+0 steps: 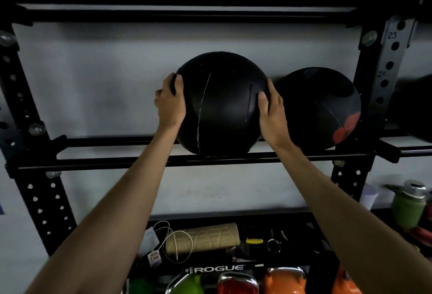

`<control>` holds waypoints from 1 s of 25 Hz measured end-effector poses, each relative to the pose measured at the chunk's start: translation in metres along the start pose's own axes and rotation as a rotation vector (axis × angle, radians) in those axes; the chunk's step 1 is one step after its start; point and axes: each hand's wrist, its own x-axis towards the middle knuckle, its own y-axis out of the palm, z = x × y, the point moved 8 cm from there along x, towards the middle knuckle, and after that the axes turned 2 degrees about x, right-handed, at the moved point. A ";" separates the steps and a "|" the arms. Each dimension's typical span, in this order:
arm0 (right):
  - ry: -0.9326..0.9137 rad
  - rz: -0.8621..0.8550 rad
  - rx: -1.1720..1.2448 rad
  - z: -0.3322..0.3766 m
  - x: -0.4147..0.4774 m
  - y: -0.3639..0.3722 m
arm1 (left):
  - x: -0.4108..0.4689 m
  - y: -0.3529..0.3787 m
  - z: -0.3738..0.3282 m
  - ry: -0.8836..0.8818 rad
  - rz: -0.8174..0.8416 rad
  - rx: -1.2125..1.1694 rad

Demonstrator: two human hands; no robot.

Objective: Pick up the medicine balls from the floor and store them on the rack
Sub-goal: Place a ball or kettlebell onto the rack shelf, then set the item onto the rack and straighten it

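Your left hand [170, 104] and right hand [272, 111] cupped the medicine ball [219, 106]; you needed it seated squarely on the rack rails [117, 164] before letting go.

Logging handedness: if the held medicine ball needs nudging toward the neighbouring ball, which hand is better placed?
Probably left. The left hand grips the black medicine ball on the side away from the red-marked ball, free to push; the right hand sits between the two balls.
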 end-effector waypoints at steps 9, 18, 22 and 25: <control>0.145 -0.064 -0.049 -0.019 -0.019 0.001 | -0.028 -0.005 0.015 0.101 0.161 0.124; 0.032 0.109 -0.241 -0.039 -0.209 0.071 | -0.230 -0.047 0.119 0.192 0.174 0.355; 0.206 0.357 -0.345 -0.086 -0.310 0.123 | -0.319 -0.064 0.192 -0.053 0.378 0.466; 0.389 0.535 -0.361 -0.121 -0.392 0.148 | -0.383 -0.070 0.252 -0.270 0.543 0.557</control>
